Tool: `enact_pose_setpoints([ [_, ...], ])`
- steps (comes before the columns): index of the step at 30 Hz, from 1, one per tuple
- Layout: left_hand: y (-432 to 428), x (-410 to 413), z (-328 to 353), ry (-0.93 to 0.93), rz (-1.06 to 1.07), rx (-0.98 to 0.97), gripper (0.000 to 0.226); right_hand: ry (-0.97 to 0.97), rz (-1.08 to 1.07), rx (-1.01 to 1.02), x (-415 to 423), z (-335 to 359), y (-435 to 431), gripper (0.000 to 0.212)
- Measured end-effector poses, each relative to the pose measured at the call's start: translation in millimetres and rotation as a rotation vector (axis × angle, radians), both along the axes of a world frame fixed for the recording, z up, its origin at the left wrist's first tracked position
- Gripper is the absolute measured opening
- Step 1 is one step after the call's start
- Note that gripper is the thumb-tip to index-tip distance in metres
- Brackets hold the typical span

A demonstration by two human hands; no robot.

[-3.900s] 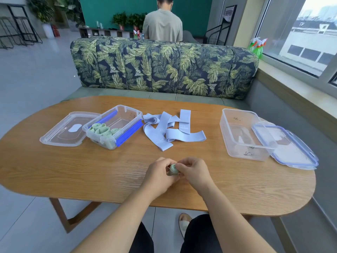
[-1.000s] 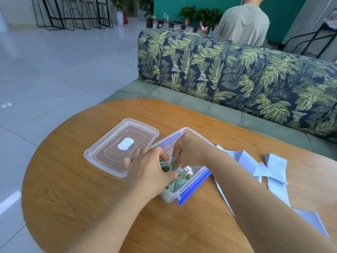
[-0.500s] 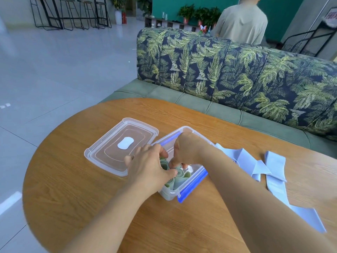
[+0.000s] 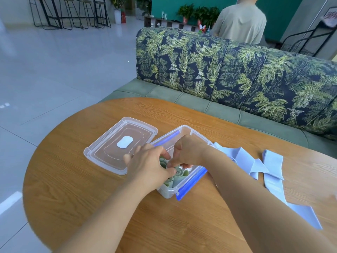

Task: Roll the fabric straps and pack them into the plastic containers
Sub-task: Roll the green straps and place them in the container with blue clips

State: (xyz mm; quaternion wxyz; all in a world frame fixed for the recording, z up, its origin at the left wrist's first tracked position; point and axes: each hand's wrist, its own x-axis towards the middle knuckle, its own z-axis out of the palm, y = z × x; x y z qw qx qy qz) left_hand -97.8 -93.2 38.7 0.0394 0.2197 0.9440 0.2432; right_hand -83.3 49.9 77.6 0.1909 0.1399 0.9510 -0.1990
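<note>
Head view, forearms: two bare forearms extend from 6 o'clock and meet over the open container.
Left hand [image 4: 147, 167]: fingers curled down into the container, with the thumb against the green rolled straps [image 4: 179, 175], gripping them.
Right hand [image 4: 187, 152]: fingertips bunched and pointing down, pinching the same rolls from their 1 o'clock side.
Green rolled straps: they stand on end inside the container, packed at its near end.
Container [image 4: 168, 193]: clear plastic and open, with blue clips [image 4: 191, 185] on its long sides; it sits on the surface [image 4: 73, 189].
Lid [image 4: 109, 152]: lies flat just beside the container, at its 10 o'clock.
Blue straps [image 4: 271, 161]: loose and unrolled at the container's 3 o'clock, partly hidden by the right forearm.
Surface: a rounded wooden top.
Sofa [image 4: 237, 70]: leaf-print back and green seat, beyond the surface from 12 to 2 o'clock.
Person [image 4: 240, 21]: back turned, behind the sofa at 1 o'clock.
</note>
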Motion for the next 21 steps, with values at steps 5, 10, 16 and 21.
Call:
enact_pose_setpoints([
  [5,1,1,3,0.015,-0.006,-0.042,0.031,0.000,-0.081,-0.170,4,-3,13,0.029],
  [10,1,1,4,0.010,-0.024,-0.037,0.030,0.060,-0.126,-0.260,8,-9,18,0.009],
  [16,1,0,0,0.053,-0.005,0.090,0.007,0.086,-0.117,-0.248,9,-13,17,0.005],
  [21,10,-5,2,0.081,0.049,0.001,0.014,0.088,-0.126,-0.239,8,-15,16,0.004],
])
